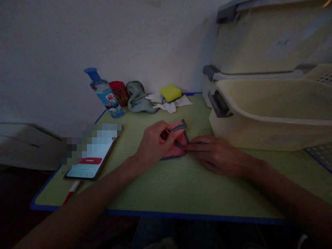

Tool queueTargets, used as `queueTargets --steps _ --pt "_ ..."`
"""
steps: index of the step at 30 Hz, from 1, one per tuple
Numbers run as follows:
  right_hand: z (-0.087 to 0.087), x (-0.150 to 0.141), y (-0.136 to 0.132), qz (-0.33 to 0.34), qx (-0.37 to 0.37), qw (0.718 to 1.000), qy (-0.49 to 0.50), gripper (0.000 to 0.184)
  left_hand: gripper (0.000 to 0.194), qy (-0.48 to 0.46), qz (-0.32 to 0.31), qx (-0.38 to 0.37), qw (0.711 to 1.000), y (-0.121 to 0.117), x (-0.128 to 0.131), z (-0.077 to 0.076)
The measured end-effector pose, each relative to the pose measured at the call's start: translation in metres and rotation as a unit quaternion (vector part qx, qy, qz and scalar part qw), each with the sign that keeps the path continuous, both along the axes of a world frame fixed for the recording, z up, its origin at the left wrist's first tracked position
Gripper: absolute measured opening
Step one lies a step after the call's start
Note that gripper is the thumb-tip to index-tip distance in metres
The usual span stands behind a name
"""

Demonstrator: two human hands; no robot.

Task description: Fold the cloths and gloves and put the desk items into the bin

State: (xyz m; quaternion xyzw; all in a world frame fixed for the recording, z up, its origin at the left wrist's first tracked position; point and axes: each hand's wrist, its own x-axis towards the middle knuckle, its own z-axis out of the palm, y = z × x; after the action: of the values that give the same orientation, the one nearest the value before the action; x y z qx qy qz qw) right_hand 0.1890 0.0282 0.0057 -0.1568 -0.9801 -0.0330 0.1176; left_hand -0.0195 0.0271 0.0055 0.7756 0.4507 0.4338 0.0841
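A small pink cloth point(182, 139) with a black-and-white checked border lies folded on the green table point(166, 193). My left hand point(155, 141) pinches its upper flap between thumb and fingers, lifting that edge a little. A dark red patch shows under the left fingers; I cannot make out what it is. From the right, my right hand point(215, 154) has its fingers pressed together at the cloth's right edge, the fingertips gripping the border. The right thumb is mostly hidden.
Along the wall stand a blue-capped bottle point(107, 98), a red container point(119, 92), a grey-green cloth point(140, 98) and a yellow sponge point(170, 93) on white gloves point(168, 106). A phone point(93, 152) and a red-and-white pen point(72, 192) are left. A pale plastic bin point(259, 133) stands right.
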Motion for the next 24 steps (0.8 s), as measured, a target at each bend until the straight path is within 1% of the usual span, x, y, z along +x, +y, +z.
queueTargets --steps 2,4,7,9,13,15,17,21,24 --pt "0.000 0.000 -0.001 -0.011 -0.002 1.000 -0.004 0.030 0.008 0.021 -0.028 0.006 0.999 0.000 0.001 -0.002" --pt "0.001 -0.001 -0.001 -0.012 -0.012 1.000 -0.002 0.031 0.010 0.050 -0.073 0.000 0.996 -0.001 0.002 -0.004" --pt "0.003 -0.001 -0.002 -0.008 -0.028 1.000 0.010 0.030 0.012 0.110 -0.143 -0.031 0.983 -0.002 0.004 -0.008" --pt "0.003 -0.001 -0.003 -0.009 -0.025 1.000 0.012 0.029 0.012 0.145 -0.174 -0.047 0.973 -0.002 0.004 -0.010" --pt "0.004 0.000 -0.002 -0.020 0.002 1.000 0.004 0.026 0.012 0.165 -0.207 -0.060 0.962 -0.001 0.001 -0.011" --pt "0.004 0.001 -0.001 -0.029 0.002 1.000 0.003 0.024 0.012 0.174 -0.224 -0.069 0.956 -0.001 0.000 -0.011" --pt "0.004 0.002 -0.001 -0.032 -0.017 0.999 0.005 0.025 0.012 0.178 -0.234 -0.085 0.952 -0.001 0.000 -0.010" --pt "0.004 0.005 0.001 -0.032 -0.066 0.997 0.015 0.029 0.010 0.146 -0.228 -0.124 0.955 0.000 0.001 -0.010" --pt "0.004 0.007 0.003 -0.032 -0.073 0.997 0.018 0.029 0.010 0.132 -0.224 -0.142 0.955 0.001 0.003 -0.011"
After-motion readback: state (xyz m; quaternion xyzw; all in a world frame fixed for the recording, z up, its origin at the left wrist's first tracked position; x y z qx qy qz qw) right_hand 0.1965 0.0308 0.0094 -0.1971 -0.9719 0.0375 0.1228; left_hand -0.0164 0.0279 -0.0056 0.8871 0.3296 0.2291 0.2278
